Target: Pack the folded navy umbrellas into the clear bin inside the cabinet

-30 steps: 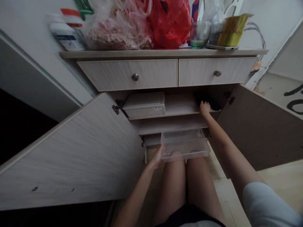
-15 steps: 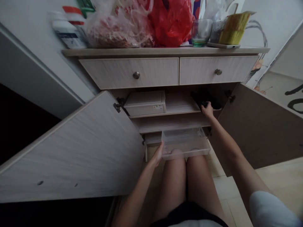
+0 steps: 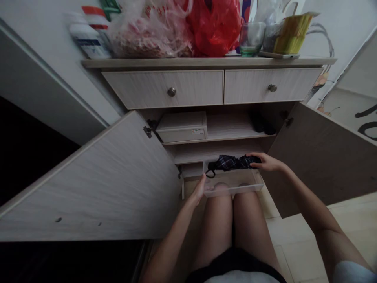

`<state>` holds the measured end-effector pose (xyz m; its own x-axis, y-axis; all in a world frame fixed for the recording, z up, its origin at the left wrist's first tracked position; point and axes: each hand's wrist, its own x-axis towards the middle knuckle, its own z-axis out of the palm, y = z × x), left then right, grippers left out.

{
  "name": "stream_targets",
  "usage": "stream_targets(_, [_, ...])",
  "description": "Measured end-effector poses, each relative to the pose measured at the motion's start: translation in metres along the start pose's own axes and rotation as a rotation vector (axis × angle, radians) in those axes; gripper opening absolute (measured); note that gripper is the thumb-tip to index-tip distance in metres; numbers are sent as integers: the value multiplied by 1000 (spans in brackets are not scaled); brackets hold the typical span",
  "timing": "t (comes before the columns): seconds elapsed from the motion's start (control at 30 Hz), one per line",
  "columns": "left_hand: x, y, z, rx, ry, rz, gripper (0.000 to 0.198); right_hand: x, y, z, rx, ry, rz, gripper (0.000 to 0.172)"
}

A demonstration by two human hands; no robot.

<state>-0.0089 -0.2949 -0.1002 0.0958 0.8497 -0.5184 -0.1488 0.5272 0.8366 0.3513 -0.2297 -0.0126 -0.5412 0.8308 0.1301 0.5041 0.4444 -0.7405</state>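
Right hand (image 3: 266, 162): thumb and fingers closed round the near end of a folded plaid umbrella (image 3: 226, 162); that end is partly covered by the fingers, so exact grip hard to read. Umbrella runs leftward from there toward the left hand (image 3: 200, 189), over the far side of the clear bin (image 3: 235, 192). It hides most of the bin's far wall; can't tell if it touches the plastic. Its strap loop (image 3: 210, 173) hangs just by the left thumb, contact unclear.

Left hand: partly curled, gripping the bin's left end, thumb at the rim; other fingers only blur through the plastic. Bin sits above the legs (image 3: 218, 226), which show through it.

Beyond the right hand, black items (image 3: 262, 125) on the upper shelf: too dark to identify. Beyond the left hand, up on the same shelf, a white box (image 3: 181, 131), label unreadable. Left door (image 3: 97, 188) cut by frame. Well above both hands, on the counter (image 3: 206, 63), a red bag (image 3: 216, 29) is cropped at the top, contents hidden.
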Motion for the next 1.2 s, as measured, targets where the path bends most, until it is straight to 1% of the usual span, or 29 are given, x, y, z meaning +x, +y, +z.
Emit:
stream_targets(0.03, [0, 0, 0, 19, 10, 2, 70, 2, -2, 3, -57, -39, -9, 46])
stream_targets(0.1, [-2, 3, 2, 69, 43, -4, 69, 7, -3, 11, -165, -77, -21, 42])
stream_targets(0.23, [-7, 8, 4, 72, 40, 0, 66, 20, 0, 28, -288, -70, -72, 45])
stream_targets(0.3, [-8, 9, 4, 74, 37, 8, 65, 25, 2, 34, -352, -62, -73, 47])
stream_targets(0.4, [-9, 8, 3, 101, 65, 9, 63, 29, 1, 43, -506, -75, -13, 47])
stream_targets(0.53, [-9, 6, 1, 130, 66, 12, 62, 28, -13, 57, -706, -87, 97, 44])
stream_targets(0.63, [-9, 5, 0, 123, 50, 20, 65, 27, -24, 61, -817, -57, 100, 43])
stream_targets(0.7, [-8, 5, 1, 95, 46, 27, 68, 30, -27, 53, -808, -60, 70, 39])
stream_targets(0.77, [-7, 4, 1, 70, 45, 21, 70, 38, -24, 35, -697, -69, 62, 25])
stream_targets(0.8, [-7, 4, 1, 66, 47, 16, 70, 44, -21, 24, -633, -44, 82, 22])
stream_targets(0.83, [-7, 4, 1, 68, 50, 12, 69, 52, -17, 11, -580, 15, 121, 26])
stream_targets(0.87, [-7, 5, 1, 71, 52, 11, 69, 61, -11, -3, -554, 110, 177, 32])
stream_targets(0.93, [-8, 5, 2, 73, 57, 18, 68, 81, 2, -28, -574, 356, 331, 34])
stream_targets(0.97, [-8, 5, 2, 70, 56, 22, 68, 91, 10, -38, -600, 458, 417, 34])
stream_targets(1.0, [-9, 5, 2, 68, 56, 25, 68, 101, 18, -47, -625, 530, 501, 35])
stream_targets(1.03, [-9, 6, 3, 69, 58, 24, 67, 110, 26, -55, -647, 567, 575, 38])
stream_targets(1.1, [-9, 6, 4, 76, 74, 12, 64, 126, 40, -66, -670, 569, 700, 42])
stream_targets(1.2, [-8, 5, 5, 57, 90, 1, 66, 139, 55, -72, -668, 529, 812, 44])
